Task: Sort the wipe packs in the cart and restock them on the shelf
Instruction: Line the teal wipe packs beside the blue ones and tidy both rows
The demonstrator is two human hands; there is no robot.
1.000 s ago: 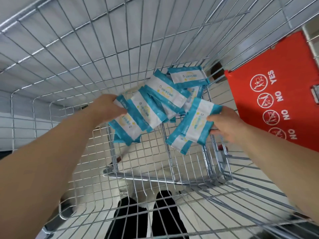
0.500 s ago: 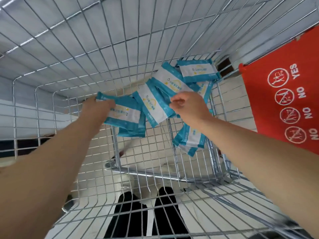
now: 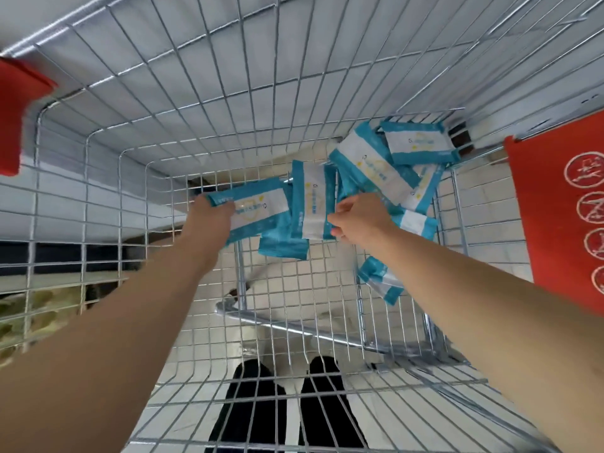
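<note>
A flat, glossy teal-and-white pack [image 3: 258, 207] is gripped at one end by the left hand [image 3: 212, 220]. A second pack [image 3: 313, 204], set lengthwise, is pinched by the right hand [image 3: 359, 220]. More soft rectangular packs [image 3: 376, 165] are heaped in the far right corner of the wire-mesh cart [image 3: 163, 125], near a red flap [image 3: 555, 207].

- The cart [image 3: 209, 103] is bare metal wire with a bright, glossy silver finish; its lower frame tube is smooth and shiny.
- The wipe packs [image 3: 369, 165] are soft plastic film, teal and white, lightly wrinkled with a faint sheen.
- The red flap [image 3: 552, 230] looks like smooth, matt plastic.
- The floor [image 3: 483, 204] is pale, smooth tile.
</note>
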